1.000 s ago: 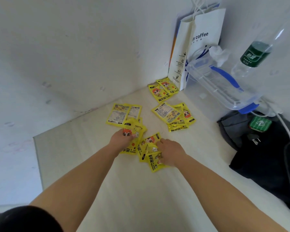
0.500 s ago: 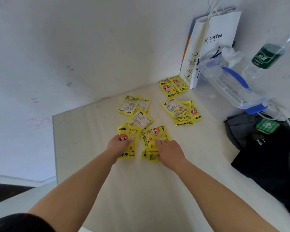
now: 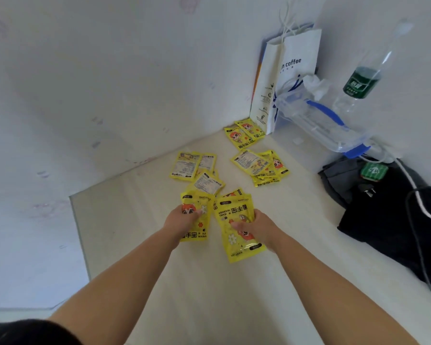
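Observation:
Several yellow hand-warmer packets lie on a pale table (image 3: 209,290). My left hand (image 3: 179,217) grips one packet (image 3: 199,227) by its left side, printed face up. My right hand (image 3: 259,225) holds a small stack of packets (image 3: 232,212), thumb on top and fingers round the right edge. Just beyond the hands lies a face-down packet (image 3: 207,183), and two more face-down packets (image 3: 190,165) sit behind it. A loose pile of packets (image 3: 259,165) sits to the right, and a pair of packets (image 3: 244,135) lies in the far corner.
A white paper coffee bag (image 3: 299,58) stands in the corner against the wall. Beside it are a clear plastic box with blue clips (image 3: 316,123) and a water bottle (image 3: 363,80). A black bag (image 3: 396,215) with a white cable (image 3: 408,175) fills the right side.
My right hand has gathered the packets near it into a stack and turned it lengthwise. My left hand has stayed on its packet. The view has shifted slightly.

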